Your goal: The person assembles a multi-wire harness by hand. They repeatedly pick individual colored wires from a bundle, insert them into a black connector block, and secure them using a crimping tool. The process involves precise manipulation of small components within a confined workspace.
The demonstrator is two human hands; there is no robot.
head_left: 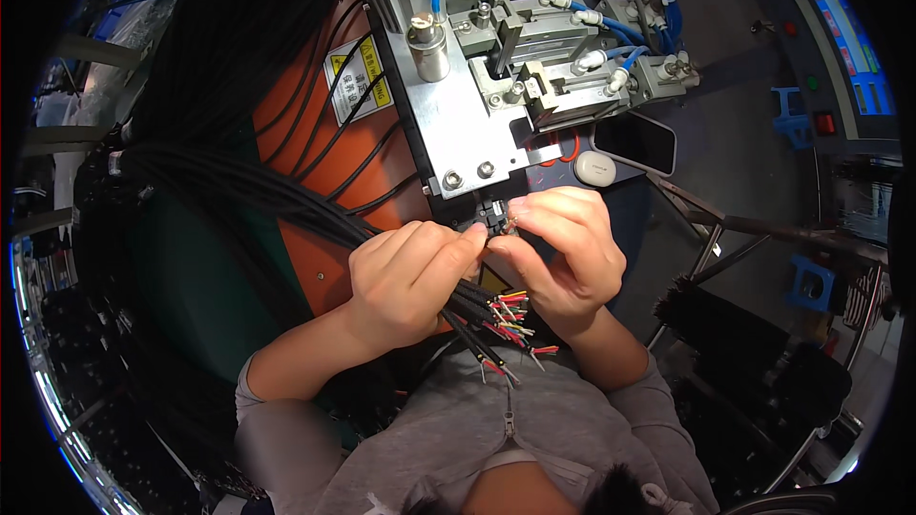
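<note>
My left hand (405, 277) is closed, its fingertips pinched beside a small black block (491, 214) at the front edge of the metal fixture. What lies between those fingers is hidden. From the right, my right hand (572, 253) pinches thin wire ends (512, 222) close to that block. Black sleeved cables (277, 189) run in from the left and pass beneath my left hand. Below my hands, a bunch of stripped wire ends (510, 319) in red, white, yellow and other colours hangs over the near edge, in front of my body.
A metal machine plate (453, 124) with pneumatic cylinders (592, 86) and blue hoses stands ahead. Orange panel (324, 262) lies left, carrying a warning label (360, 81). A round white case (594, 169) and a phone (637, 143) lie right. A monitor (844, 38) stands far right.
</note>
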